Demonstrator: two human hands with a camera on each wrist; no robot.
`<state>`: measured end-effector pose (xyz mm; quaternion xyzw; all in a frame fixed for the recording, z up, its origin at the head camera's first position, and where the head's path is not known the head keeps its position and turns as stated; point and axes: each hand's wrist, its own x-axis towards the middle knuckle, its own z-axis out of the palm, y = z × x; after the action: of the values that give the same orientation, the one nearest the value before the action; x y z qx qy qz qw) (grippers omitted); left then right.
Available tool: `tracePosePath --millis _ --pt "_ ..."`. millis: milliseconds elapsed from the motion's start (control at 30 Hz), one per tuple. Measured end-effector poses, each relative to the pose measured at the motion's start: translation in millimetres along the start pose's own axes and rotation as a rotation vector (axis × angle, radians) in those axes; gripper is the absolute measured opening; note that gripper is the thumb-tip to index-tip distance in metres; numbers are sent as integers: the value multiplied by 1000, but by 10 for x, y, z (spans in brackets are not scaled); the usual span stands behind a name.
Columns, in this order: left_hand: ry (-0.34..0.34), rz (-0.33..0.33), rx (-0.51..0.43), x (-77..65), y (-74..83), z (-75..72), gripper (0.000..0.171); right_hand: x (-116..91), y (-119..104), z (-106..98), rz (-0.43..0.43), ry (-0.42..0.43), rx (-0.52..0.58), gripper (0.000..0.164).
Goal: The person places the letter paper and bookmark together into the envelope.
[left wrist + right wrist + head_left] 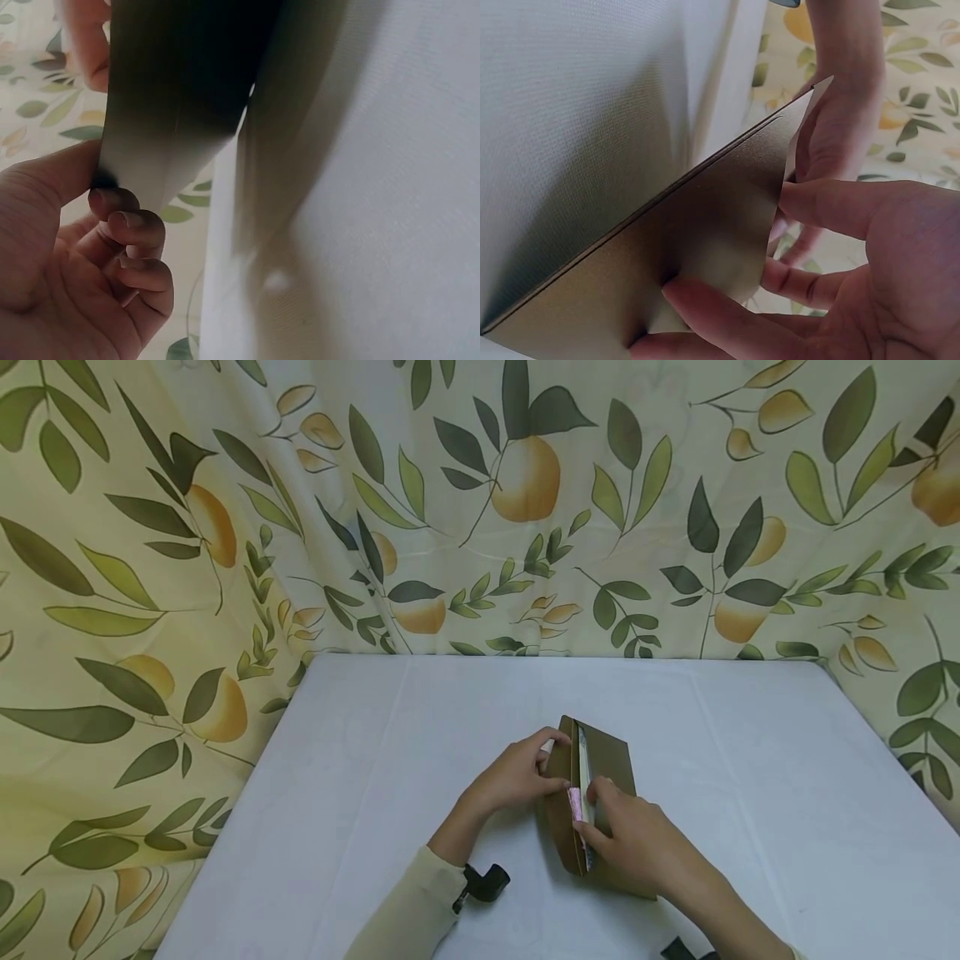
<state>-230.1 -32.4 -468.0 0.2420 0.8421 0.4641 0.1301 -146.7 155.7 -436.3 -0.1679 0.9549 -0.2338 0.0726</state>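
Note:
A brown-gold envelope [613,760] is propped at a slant over the white table, its opening facing up. Inside the opening show a pale paper edge [585,760] and a strip of pink paper [576,804]. My left hand [517,777] pinches the flap side between thumb and fingers; in the left wrist view the thumb and forefinger meet at the flap's edge [142,150]. With fingers against the outer face, my right hand [637,831] grips the envelope's other side, thumb at the opening beside the pink strip. In the right wrist view, two fingertips press the envelope's face [705,202].
A white cloth covers the table [360,760]. Behind and to the left hangs a curtain [480,577] printed with fruit and leaves. A black wrist camera [487,882] sits on the left cuff, and part of another [678,950] shows by the right wrist.

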Motion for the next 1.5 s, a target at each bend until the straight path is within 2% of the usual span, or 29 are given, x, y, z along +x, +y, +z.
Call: tracePosePath --millis 100,300,433,667,967,1233,1367,1500 --pt "-3 -11 -23 -3 1 -15 56 4 10 1 -21 8 -11 33" --pt "-2 9 -41 -18 -24 -63 56 3 34 10 -70 32 -59 32" --pt "-3 0 -49 -27 -30 -79 55 -7 22 6 -78 33 -90 33" --pt "-2 -26 -57 -38 -22 -80 51 -13 15 -6 -17 19 -120 50" --pt "-16 -22 -22 -10 -41 -66 52 7 33 -5 24 -5 -73 47" --pt "-29 -35 -27 -20 -57 -31 45 -5 33 5 58 -41 -47 34" --pt "1 -83 -21 -25 -79 -43 36 8 32 6 67 -39 -61 32" --pt "41 -201 31 -56 -92 -85 34 18 33 6 68 -45 -67 30"
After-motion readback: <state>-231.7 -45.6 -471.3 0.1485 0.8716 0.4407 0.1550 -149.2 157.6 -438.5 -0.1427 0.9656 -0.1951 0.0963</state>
